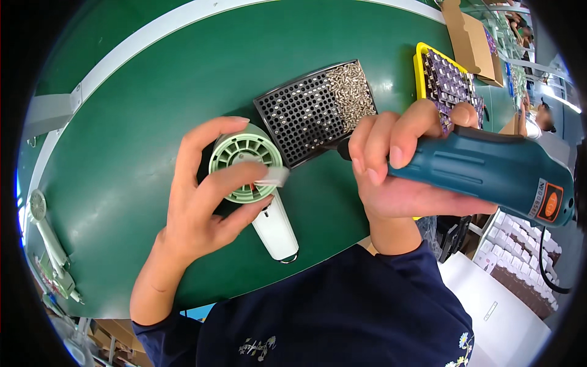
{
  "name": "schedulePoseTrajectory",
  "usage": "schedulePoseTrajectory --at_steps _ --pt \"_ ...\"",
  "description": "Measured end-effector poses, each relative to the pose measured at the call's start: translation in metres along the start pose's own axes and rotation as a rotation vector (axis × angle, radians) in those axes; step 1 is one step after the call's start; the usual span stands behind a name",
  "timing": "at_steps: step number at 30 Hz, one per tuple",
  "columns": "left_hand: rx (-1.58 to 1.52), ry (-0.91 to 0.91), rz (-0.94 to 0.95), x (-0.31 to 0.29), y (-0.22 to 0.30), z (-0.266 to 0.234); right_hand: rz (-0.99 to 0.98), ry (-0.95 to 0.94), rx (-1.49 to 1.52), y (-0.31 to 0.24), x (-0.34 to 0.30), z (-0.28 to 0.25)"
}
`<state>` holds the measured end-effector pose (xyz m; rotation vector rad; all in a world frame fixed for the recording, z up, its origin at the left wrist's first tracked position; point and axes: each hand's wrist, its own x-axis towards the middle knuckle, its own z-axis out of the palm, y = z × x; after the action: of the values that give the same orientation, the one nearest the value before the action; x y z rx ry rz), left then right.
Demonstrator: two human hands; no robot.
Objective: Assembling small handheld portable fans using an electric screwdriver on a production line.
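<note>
My left hand [199, 205] is closed around the round, pale green head of a handheld fan [222, 160], its vaned face turned up. The fan's white handle [276, 231] points toward me, with a small ring at its end. A small whitish piece [275, 177] sticks out at my left index fingertip; its kind is unclear. My right hand [394, 162] grips a dark teal electric screwdriver [471, 170], lying nearly level. Its tip reaches the near right part of a black screw tray [262, 110]. Some of the tray's holes carry screws, and loose silvery screws [353, 95] are heaped at its right end.
A yellow bin [420, 76] with purple circuit boards stands at the far right, beside an open cardboard box [468, 37]. Another fan [49, 235] lies at the left edge. White parts in trays [520, 251] sit at the lower right. People [538, 119] are farther back.
</note>
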<state>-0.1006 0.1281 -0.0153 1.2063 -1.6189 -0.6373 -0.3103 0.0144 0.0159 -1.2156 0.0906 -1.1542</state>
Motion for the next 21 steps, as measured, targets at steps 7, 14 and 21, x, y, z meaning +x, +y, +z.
schedulePoseTrajectory --at_steps 7,14,21 --pt "0.033 0.056 0.107 -0.001 -0.004 0.002 -0.016 0.081 0.016 0.001 -0.001 0.004" --pt "0.122 -0.057 0.1 0.0 0.0 -0.005 -0.028 0.093 0.015 0.003 0.0 0.004" --pt "-0.01 0.13 -0.123 -0.006 0.01 0.013 -0.008 -0.043 -0.028 -0.004 -0.003 0.01"
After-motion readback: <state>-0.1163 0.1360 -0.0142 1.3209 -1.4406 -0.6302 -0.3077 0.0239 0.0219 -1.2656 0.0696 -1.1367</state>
